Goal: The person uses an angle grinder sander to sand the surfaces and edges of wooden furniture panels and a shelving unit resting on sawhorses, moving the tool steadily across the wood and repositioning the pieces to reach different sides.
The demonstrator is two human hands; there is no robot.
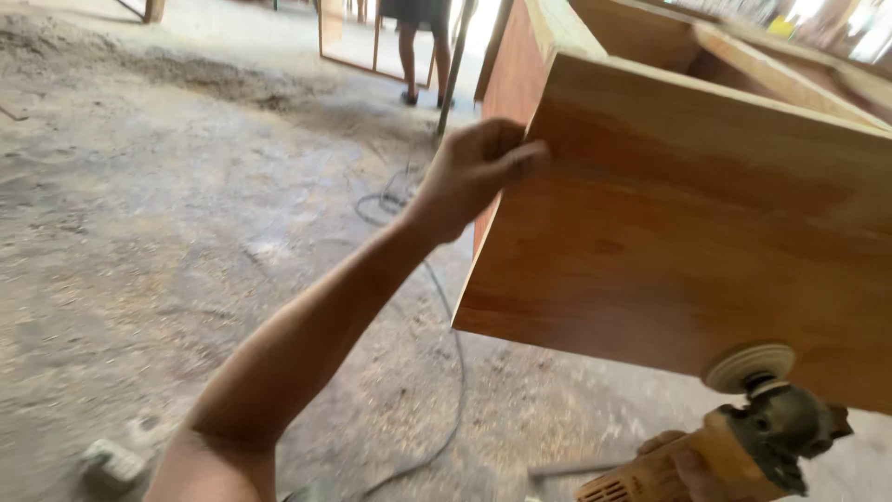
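Across the right half of the view stands a large wooden cabinet (688,232), its broad orange-brown panel facing the camera and tilted, the long axis running from upper left down toward lower right; its far end is cut off by the frame edge. Open compartments show along the top, blurred. Below and to the left spreads a concrete floor (139,232), grey and strewn with sawdust. A dark power cable (452,372) snakes over it from the background toward the bottom edge. Left hand (474,172): arm outstretched, fingers clenched around the cabinet's near vertical corner, thumb lying on the front panel. Right hand (683,460): low in the right corner, mostly cut off, grasping the yellow body of an angle grinder (734,437). The grinder points up and to the right; its round sanding disc (749,366) sits at the lower edge of the panel, contact hard to judge. At top centre, another person's legs (420,51) stand beside a wooden frame (348,37).
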